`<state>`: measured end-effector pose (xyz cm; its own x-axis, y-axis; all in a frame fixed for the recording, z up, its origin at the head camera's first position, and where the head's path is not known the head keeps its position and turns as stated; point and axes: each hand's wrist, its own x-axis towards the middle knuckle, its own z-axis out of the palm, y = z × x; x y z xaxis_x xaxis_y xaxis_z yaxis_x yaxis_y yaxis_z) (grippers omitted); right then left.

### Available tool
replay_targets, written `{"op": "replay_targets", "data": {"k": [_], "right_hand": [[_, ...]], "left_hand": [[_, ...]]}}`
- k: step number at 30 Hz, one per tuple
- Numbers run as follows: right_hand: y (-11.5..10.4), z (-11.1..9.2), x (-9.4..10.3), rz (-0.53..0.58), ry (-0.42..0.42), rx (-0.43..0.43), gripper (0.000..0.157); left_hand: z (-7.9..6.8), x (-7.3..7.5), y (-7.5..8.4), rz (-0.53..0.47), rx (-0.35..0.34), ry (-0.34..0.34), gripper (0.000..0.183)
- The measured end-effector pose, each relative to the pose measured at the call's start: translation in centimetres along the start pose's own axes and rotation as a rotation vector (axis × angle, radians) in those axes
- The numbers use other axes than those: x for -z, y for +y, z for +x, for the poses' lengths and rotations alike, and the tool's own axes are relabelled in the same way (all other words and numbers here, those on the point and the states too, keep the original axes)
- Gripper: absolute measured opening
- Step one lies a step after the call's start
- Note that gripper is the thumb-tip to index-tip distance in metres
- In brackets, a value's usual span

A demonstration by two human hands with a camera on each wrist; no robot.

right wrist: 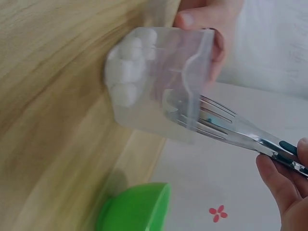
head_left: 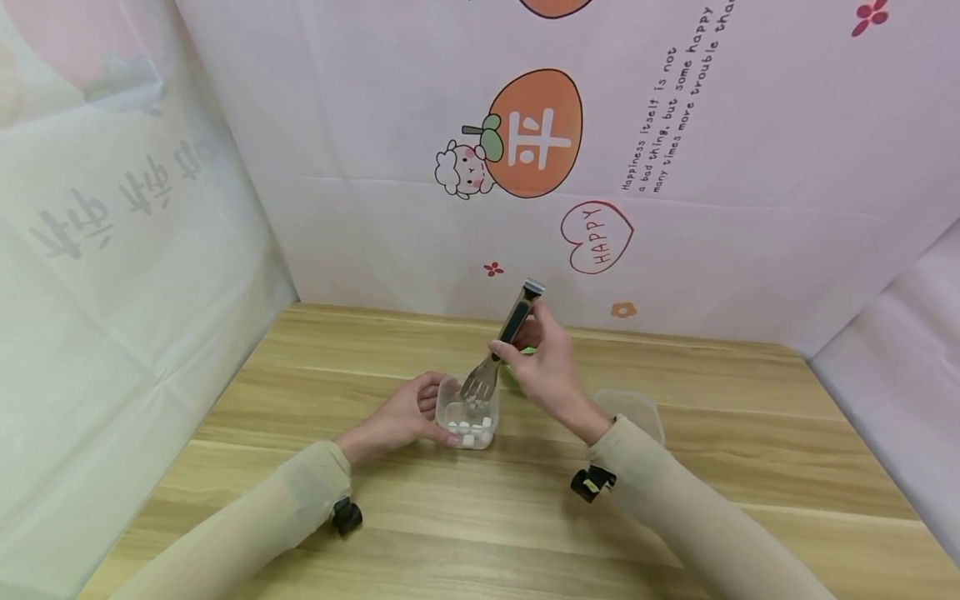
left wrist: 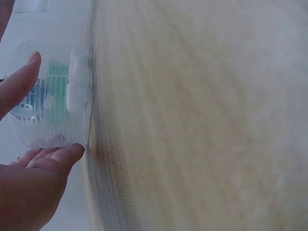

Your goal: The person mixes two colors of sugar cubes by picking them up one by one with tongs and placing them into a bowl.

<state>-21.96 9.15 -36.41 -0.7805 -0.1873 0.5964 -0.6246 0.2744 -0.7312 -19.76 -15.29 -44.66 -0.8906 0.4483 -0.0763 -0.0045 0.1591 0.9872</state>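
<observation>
The right hand holds the tongs between its fingers

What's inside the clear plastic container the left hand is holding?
Inside the clear plastic container are several white cubes at the bottom and, above, the tips of metal tongs. The overlapping cubes hide any beneath.

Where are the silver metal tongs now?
In the head view, the tongs are near centre, held by the right hand, tips inside the clear plastic container in the left hand.
</observation>
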Motion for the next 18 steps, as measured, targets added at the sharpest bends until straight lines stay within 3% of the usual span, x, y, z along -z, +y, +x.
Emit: {"op": "replay_targets", "data": {"k": [10, 18], "right_hand": [[-0.9, 1.3, 2.5, 0.077, 0.078, 0.006, 0.039], [-0.4, 2.4, 5.0, 0.035, 0.169, 0.043, 0.042]], "left_hand": [[0.0, -0.1, 0.1, -0.004, -0.006, 0.010, 0.093], [0.0, -0.1, 0.0, -0.010, -0.010, 0.007, 0.092]]}}
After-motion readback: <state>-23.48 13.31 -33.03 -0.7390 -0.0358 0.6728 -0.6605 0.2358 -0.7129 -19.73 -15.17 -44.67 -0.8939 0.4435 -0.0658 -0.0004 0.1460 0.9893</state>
